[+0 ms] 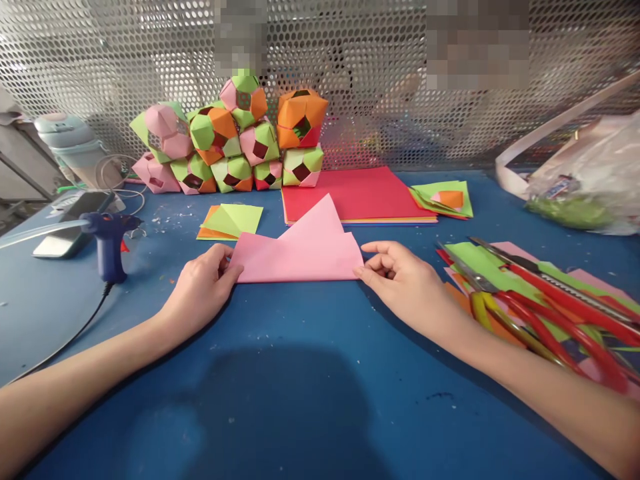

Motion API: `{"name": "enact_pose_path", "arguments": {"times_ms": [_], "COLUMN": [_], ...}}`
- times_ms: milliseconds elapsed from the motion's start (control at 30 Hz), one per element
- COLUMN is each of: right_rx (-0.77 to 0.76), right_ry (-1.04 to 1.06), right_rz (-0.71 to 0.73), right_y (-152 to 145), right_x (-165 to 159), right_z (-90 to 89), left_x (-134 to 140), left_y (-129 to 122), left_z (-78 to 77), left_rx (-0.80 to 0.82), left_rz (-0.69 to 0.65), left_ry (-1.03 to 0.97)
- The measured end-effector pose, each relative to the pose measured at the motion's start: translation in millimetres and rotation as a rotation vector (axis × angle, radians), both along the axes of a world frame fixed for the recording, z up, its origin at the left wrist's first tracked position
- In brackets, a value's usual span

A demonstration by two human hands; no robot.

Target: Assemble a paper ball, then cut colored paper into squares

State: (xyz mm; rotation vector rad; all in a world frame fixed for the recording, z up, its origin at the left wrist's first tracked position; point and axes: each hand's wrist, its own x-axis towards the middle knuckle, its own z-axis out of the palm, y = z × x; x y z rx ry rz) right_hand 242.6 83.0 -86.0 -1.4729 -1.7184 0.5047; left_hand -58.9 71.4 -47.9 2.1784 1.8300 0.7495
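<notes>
A folded sheet of pink paper [300, 257] is held between my two hands above the blue table. Its lower edge is a straight fold, and a pointed flap rises at the top. My left hand [203, 283] pinches the left corner between thumb and fingers. At the opposite corner, my right hand [400, 273] is closed with thumb and fingertips on the paper's edge. Just behind the pink paper lie small green and orange paper squares [235, 220]. A stack of coloured paper with a red sheet on top [360, 193] sits farther back.
Folded paper balls [230, 133] are piled against a perforated metal panel [380, 100]. A blue glue gun [110, 243] and a phone [75, 223] are at left. Scissors [540, 320], a red utility knife [570, 287] and paper scraps lie at right, near a plastic bag [590, 173].
</notes>
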Motion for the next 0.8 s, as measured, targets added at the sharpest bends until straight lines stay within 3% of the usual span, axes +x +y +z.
{"name": "enact_pose_path", "arguments": {"times_ms": [500, 800], "right_rx": [0.192, 0.376], "right_ry": [-0.239, -0.477], "right_rz": [0.055, 0.104], "right_y": [1.6, -0.5], "right_x": [1.1, 3.9], "right_z": [-5.6, -13.3], "left_x": [-0.7, 2.0], "left_y": [2.8, 1.2], "left_z": [-4.5, -0.2], "left_rx": [-0.002, -0.062], "left_rz": [-0.029, -0.012], "left_ry": [0.115, -0.012]}}
